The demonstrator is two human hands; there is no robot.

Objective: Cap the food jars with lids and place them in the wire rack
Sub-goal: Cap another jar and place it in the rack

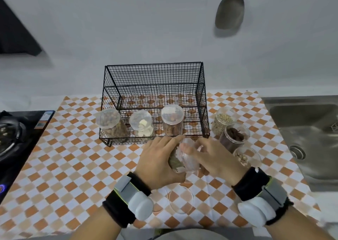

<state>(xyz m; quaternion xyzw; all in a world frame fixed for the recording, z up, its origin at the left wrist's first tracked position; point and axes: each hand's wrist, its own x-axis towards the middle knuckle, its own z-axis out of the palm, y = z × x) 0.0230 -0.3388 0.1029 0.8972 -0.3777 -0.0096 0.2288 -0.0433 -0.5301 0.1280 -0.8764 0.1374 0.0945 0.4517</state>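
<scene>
Head view: left hand [155,159] grips the light, slippery jar [176,162] by its wall while right hand [212,157] pinches the lid [189,157].

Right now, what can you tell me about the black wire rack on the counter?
The wire rack is a box of thin black metal mesh, open at the front and top, standing upright on the checkered cloth against the wall. Three clear capped jars stand in a row along its front: one with brown bits, one with pale slices, one with reddish-brown pieces. Neither hand touches it.
</scene>
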